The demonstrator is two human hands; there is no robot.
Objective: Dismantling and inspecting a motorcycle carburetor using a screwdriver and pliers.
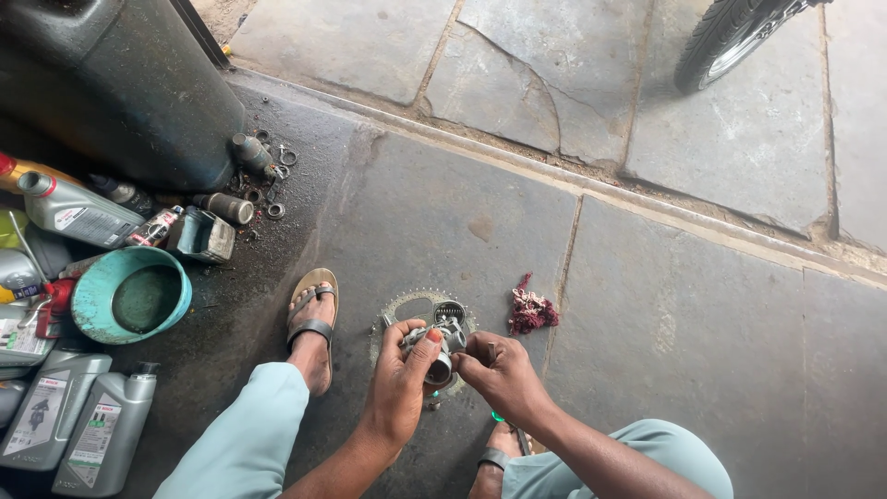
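Observation:
My left hand [399,381] is closed around a small grey metal engine part [440,344], held just above the stone floor. My right hand [496,366] pinches at the same part from the right side, fingers bent on it. Under both hands lies a round toothed chain sprocket [404,302] flat on the floor. A dark red rag [531,311] lies just right of the sprocket. My two sandalled feet rest on either side, the left foot [311,325] near the sprocket.
A teal bowl [132,296] and several grey oil bottles [103,432] stand at the left. A big dark drum [120,83] rises at the upper left, with small metal rings and bushings [268,176] beside it. A motorcycle tyre [730,37] shows at the upper right.

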